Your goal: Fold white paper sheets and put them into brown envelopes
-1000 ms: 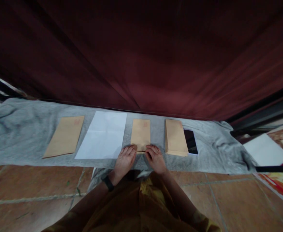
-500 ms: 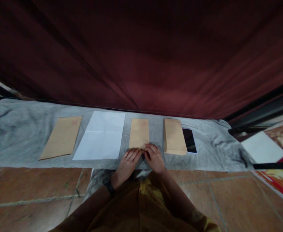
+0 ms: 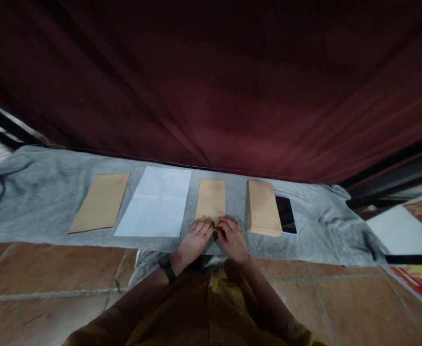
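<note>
A brown paper envelope (image 3: 211,198) with a small reddish print at its top right lies upright before me on the grey cloth. My left hand (image 3: 196,238) and my right hand (image 3: 233,239) meet at its near end, fingers curled in and closed on the edge. Between the fingertips the paper seems bent or raised, with a dark gap showing; the exact grip is partly hidden. To the left lies a white sheet (image 3: 156,202) with a crease across it. Right of my hands sits a stack of brown envelopes (image 3: 263,206).
At the far left is another brown envelope (image 3: 102,202). A dark-screened phone (image 3: 286,215) rests beside the stack. The grey cloth (image 3: 322,226) covers a narrow surface, with a dark red curtain (image 3: 211,120) behind it. Tiled floor (image 3: 63,274) shows in front.
The view has shifted slightly, so things sit a little to the right and mostly lower. Both hands stay at the envelope's near end; the fingertips have moved only slightly.
</note>
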Demonstrator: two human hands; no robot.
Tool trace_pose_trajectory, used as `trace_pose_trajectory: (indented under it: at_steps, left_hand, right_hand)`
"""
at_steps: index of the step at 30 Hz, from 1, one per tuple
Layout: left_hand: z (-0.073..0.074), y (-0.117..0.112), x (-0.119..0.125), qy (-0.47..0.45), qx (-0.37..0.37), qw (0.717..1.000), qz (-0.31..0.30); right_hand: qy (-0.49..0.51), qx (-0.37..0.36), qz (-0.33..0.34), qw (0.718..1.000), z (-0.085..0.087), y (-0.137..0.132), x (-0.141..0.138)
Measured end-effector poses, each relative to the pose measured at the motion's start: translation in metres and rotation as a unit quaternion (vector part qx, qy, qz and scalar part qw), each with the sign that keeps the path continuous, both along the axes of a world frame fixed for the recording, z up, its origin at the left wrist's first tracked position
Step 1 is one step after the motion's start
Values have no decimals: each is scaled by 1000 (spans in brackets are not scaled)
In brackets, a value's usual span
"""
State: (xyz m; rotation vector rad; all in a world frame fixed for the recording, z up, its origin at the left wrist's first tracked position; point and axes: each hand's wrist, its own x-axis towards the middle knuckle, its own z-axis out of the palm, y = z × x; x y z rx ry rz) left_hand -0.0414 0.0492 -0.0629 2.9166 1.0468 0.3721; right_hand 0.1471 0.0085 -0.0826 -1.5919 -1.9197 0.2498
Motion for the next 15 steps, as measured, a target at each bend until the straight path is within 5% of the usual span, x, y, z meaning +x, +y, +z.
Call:
trace_pose_trajectory:
  at_steps: [15]
  left_hand:
    - [-6, 7, 0, -12, -11, 1000, 27]
  right_hand:
    - [3, -4, 4, 1000, -1, 1, -1]
